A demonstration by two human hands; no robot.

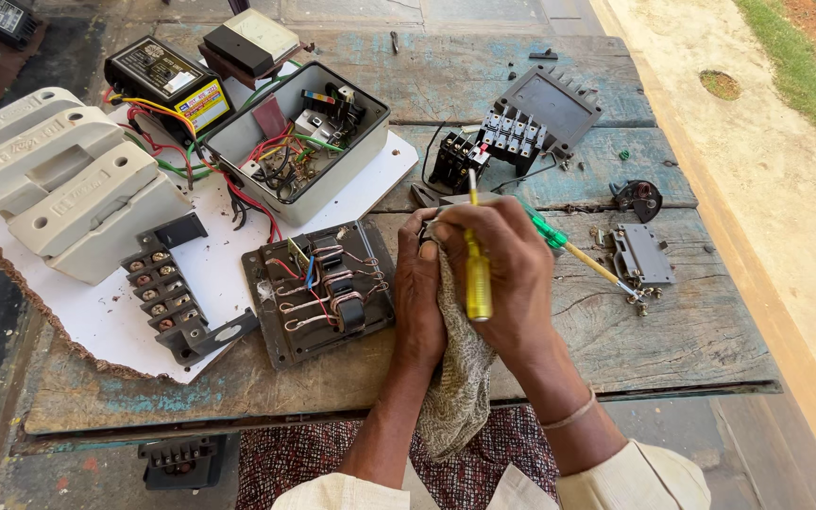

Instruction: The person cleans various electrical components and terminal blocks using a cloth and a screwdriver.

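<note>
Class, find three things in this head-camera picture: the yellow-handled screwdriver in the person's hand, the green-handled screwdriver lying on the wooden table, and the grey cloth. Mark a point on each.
yellow-handled screwdriver [477, 283], head view, middle of the handle.
green-handled screwdriver [550, 232], head view, on the green grip.
grey cloth [460, 378], head view, hanging part below the hands.

I see even, shaded daylight over my fingers [446, 227], soft shadows beneath them; harsh sun bleaches the ground [757, 170] far right of them; focus stays sharp around the fingertips; edges bow with wide-angle distortion.
</note>
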